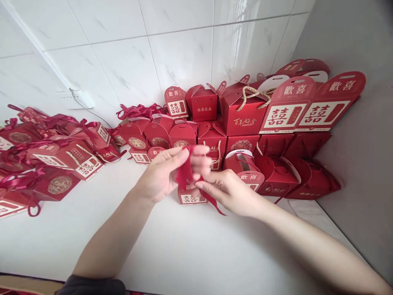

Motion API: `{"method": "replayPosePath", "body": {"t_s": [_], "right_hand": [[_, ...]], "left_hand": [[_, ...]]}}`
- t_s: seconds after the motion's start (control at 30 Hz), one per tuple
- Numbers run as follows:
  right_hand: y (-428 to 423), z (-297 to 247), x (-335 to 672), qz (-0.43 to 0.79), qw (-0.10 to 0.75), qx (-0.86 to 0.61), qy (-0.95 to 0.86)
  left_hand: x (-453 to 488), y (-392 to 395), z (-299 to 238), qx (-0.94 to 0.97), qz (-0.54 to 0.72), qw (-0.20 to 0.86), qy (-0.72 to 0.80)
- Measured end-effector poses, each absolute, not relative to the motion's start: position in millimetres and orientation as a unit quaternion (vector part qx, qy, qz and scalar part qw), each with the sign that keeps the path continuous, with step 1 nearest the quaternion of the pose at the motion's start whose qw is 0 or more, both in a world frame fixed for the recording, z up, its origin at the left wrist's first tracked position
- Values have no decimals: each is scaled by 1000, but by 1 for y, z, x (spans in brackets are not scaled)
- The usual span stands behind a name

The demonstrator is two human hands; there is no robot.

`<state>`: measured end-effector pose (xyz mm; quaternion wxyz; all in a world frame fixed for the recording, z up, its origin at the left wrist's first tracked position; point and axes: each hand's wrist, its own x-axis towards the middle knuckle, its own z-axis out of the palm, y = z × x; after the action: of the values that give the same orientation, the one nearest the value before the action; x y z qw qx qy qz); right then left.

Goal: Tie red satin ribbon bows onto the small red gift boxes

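Observation:
A dark red ribbon is looped over the fingers of my left hand, with my left thumb pressing on it. My right hand pinches the ribbon between thumb and forefinger, and a loose tail hangs down to the right. Directly below and behind the hands, a small red gift box with a white double-happiness label stands on the white table. The hands and ribbon cover its upper part. My left fingers are somewhat blurred.
Stacked red gift boxes line the tiled wall ahead and to the right. A pile of ribbon-tied boxes lies on the left of the white table. Loose ribbons rest on the middle stack. A cable runs from a wall socket.

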<state>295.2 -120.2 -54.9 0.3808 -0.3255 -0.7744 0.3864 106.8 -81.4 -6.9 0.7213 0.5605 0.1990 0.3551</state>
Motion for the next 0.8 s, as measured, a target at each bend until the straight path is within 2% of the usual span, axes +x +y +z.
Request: {"method": "replayPosePath", "body": {"t_s": [0.1, 0.2, 0.4, 0.5, 0.57, 0.63, 0.73, 0.8], "right_hand": [[-128, -47, 296, 420, 352, -292, -784], [-136, -41, 300, 447, 343, -274, -780], [-139, -42, 300, 538, 347, -221, -736], [-140, -38, 301, 552, 333, -212, -734], [-143, -31, 307, 500, 309, -232, -775], [-146, -23, 316, 386, 283, -287, -830], [-144, -17, 337, 179, 245, -416, -857], [-138, -18, 350, 46, 239, -500, -831]], "left_hand": [[116, -78, -13, 547, 458, 663, 229], [122, -85, -15, 616, 462, 580, 265], [126, -106, -21, 767, 463, 331, 296], [121, -97, -19, 766, 443, 340, 319], [113, -88, -12, 750, 406, 409, 324], [102, -82, -2, 734, 384, 457, 323], [88, -84, 11, 732, 375, 455, 341], [85, -90, 16, 745, 318, 468, 354]]}}
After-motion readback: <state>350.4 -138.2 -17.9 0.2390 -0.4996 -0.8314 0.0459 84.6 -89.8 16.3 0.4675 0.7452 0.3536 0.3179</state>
